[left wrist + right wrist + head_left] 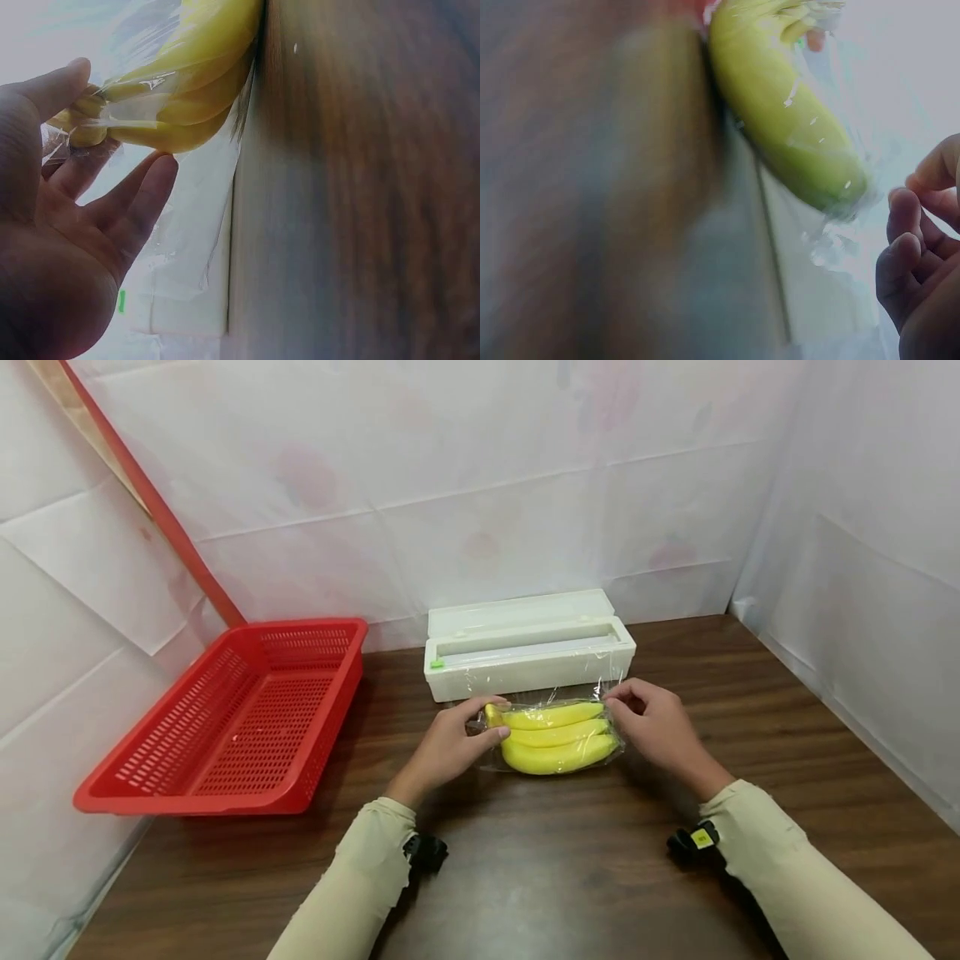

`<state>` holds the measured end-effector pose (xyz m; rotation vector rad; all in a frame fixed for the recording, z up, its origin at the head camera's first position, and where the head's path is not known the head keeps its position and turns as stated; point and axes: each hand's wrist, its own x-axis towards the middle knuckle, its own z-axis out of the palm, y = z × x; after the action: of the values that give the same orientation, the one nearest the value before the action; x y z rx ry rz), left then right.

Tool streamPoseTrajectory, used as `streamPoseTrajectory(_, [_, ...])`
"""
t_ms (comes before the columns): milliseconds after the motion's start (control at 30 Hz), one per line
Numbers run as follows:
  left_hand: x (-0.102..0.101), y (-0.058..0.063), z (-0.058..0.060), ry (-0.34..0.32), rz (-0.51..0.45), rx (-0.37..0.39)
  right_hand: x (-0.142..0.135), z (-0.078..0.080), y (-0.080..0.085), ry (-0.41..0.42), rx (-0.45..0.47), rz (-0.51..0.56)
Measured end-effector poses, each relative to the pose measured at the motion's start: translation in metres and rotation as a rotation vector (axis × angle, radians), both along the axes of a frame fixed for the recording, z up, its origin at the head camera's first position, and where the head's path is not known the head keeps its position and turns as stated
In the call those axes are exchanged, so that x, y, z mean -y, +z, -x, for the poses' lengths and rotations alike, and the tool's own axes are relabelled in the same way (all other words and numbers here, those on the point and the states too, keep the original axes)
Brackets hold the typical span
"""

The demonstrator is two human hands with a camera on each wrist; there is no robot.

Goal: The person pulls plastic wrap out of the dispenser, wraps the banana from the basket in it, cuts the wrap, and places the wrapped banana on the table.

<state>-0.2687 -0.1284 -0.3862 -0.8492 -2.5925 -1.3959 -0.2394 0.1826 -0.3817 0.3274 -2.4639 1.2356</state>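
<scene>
A bunch of yellow bananas (558, 752) with clear plastic wrap (826, 251) around it lies just in front of the white wrap box. My left hand (450, 743) holds the stem end, its thumb on the near side and fingers behind, as the left wrist view shows. At the other end, my right hand (660, 731) has thumb and forefinger tips together, pinching the film's loose edge beside the banana tips. Its remaining fingers are curled. The thin film is hard to make out between those fingertips.
The white wrap box (525, 675) stands at the back with its lid (521, 610) raised, a roll (525, 653) and a green slider (437, 664) visible. A red perforated basket (300, 777) sits at left on the brown wooden table (540, 877). White sheeting covers the walls.
</scene>
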Motion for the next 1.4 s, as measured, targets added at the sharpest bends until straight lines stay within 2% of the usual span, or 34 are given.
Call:
streamPoseTrajectory(200, [0.002, 0.001, 0.001, 0.005, 0.007, 0.009, 0.018, 0.014, 0.017, 0.084, 0.006, -0.023])
streamPoseTrajectory(433, [0.002, -0.001, 0.003, -0.021, 0.003, 0.037, 0.041, 0.031, 0.039, 0.177, 0.066, -0.059])
streamPoseTrajectory(567, [0.004, -0.002, 0.004, -0.028, 0.007, 0.036, 0.053, 0.043, 0.047, 0.204, 0.1, -0.121])
streamPoseTrajectory(700, [0.006, -0.002, 0.004, -0.051, -0.044, 0.072, 0.061, 0.054, 0.053, 0.225, 0.101, -0.181])
streamPoseTrajectory(833, [0.008, -0.002, 0.004, -0.094, -0.126, 0.12, 0.068, 0.061, 0.056, 0.257, 0.121, -0.175])
streamPoseTrajectory(967, [0.008, -0.001, 0.004, -0.113, -0.189, 0.11, 0.076, 0.066, 0.06, 0.277, 0.155, -0.176])
streamPoseTrajectory(1067, [0.008, -0.002, 0.004, -0.087, -0.205, 0.087, 0.083, 0.07, 0.064, 0.279, 0.168, -0.195])
streamPoseTrajectory(1267, [0.008, -0.003, 0.005, -0.023, -0.303, 0.089, 0.092, 0.074, 0.067, 0.287, 0.173, -0.206])
streamPoseTrajectory(1400, [0.011, -0.001, 0.005, 0.005, -0.278, 0.061, 0.095, 0.076, 0.067, 0.288, 0.163, -0.209])
